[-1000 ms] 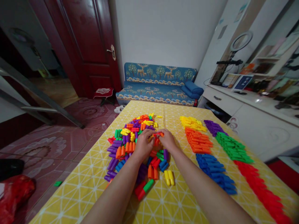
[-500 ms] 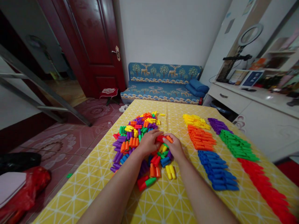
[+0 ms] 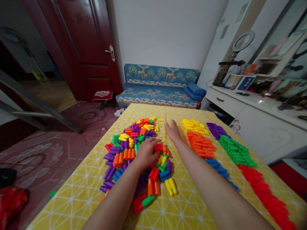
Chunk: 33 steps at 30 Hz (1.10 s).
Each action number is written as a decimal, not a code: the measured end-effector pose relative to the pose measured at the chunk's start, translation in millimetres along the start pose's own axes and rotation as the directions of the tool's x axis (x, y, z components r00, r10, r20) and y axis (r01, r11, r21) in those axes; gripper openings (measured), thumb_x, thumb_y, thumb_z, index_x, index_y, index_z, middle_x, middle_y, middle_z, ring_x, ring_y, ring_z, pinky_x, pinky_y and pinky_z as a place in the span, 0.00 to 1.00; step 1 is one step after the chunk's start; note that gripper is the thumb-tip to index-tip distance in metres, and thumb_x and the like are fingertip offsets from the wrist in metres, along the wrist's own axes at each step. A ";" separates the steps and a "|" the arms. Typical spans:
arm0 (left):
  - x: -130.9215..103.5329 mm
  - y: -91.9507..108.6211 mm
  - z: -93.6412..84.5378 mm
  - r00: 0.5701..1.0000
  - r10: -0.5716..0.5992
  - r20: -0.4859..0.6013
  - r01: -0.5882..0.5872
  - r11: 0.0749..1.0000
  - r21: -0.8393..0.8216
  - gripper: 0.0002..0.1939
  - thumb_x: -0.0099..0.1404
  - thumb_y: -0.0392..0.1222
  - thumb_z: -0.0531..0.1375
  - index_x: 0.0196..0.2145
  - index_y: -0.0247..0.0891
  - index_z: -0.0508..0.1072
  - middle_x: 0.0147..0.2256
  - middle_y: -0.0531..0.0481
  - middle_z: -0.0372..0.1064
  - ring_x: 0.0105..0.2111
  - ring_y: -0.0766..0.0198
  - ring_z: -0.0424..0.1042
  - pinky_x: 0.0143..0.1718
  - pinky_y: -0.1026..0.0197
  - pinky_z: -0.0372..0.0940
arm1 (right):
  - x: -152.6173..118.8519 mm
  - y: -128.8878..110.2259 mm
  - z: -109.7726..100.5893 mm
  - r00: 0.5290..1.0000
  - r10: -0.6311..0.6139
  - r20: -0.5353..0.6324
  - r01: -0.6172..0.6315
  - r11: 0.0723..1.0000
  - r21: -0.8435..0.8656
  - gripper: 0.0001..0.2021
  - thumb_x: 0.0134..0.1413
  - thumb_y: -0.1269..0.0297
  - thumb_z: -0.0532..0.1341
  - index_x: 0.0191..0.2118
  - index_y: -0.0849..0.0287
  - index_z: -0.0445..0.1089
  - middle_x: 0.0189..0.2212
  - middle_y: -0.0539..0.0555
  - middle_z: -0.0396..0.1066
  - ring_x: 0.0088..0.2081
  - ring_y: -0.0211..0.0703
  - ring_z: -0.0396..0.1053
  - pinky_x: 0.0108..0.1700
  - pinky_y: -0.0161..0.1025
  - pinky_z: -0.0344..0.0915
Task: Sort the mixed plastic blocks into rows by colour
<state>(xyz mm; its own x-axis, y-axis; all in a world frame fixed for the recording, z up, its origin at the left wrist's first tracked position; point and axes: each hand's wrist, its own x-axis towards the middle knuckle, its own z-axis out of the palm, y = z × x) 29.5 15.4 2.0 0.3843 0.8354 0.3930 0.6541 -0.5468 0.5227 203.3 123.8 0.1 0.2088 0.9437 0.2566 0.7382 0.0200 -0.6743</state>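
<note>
A mixed pile of bullet-shaped plastic building pieces in red, orange, yellow, green, blue and purple lies on the left of the table. My left hand rests on its right side, thumb and fingers closed round a red plastic piece. An orange piece lies just right of that red one. My right hand is off the pile, over the tablecloth, fingers spread and holding nothing. Right of it are rows sorted by colour: yellow, orange, blue, purple, green and red.
A yellow patterned tablecloth covers the table. Beyond its far edge stands a blue sofa. A white cabinet is on the right, with a ring light on it. A ladder leans at the left.
My right hand has let go of the pieces at the pile and moved forward, opening. My left hand stays at the red piece. The view has turned slightly to the right.
</note>
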 end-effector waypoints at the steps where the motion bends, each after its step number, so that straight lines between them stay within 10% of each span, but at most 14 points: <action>1: 0.0 -0.3 0.3 1.000 0.002 0.001 -0.002 1.000 -0.011 0.28 0.54 0.30 0.60 0.54 0.38 0.72 0.51 0.42 0.70 0.52 0.51 0.69 0.55 0.51 0.65 | 13.5 3.5 3.8 1.000 0.013 0.003 -0.013 1.000 -0.026 0.34 0.62 0.46 0.48 0.64 0.69 0.55 0.65 0.68 0.53 0.67 0.54 0.48 0.67 0.47 0.46; 15: 0.6 4.2 -2.2 0.999 -0.031 0.026 0.032 0.999 -0.028 0.24 0.55 0.33 0.60 0.51 0.40 0.75 0.50 0.43 0.71 0.51 0.51 0.69 0.55 0.51 0.64 | 65.6 41.2 27.1 0.990 0.083 -0.118 -0.117 0.939 -0.322 0.37 0.59 0.45 0.51 0.60 0.78 0.57 0.60 0.78 0.55 0.63 0.66 0.51 0.64 0.55 0.45; 33: 0.5 1.1 -1.1 0.999 -0.022 0.050 0.023 1.000 -0.007 0.24 0.55 0.34 0.61 0.52 0.40 0.75 0.51 0.44 0.70 0.51 0.52 0.69 0.55 0.52 0.64 | 57.2 34.6 25.9 0.980 0.186 -0.065 -0.196 0.894 -0.403 0.44 0.58 0.43 0.53 0.64 0.81 0.51 0.65 0.76 0.48 0.67 0.64 0.43 0.66 0.52 0.40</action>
<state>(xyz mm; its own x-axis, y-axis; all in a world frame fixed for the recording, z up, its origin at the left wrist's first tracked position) 29.7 15.2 3.6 0.4017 0.8491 0.3430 0.6578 -0.5281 0.5370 224.1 187.0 -26.5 0.3835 0.9075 0.1716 0.8776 -0.3001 -0.3738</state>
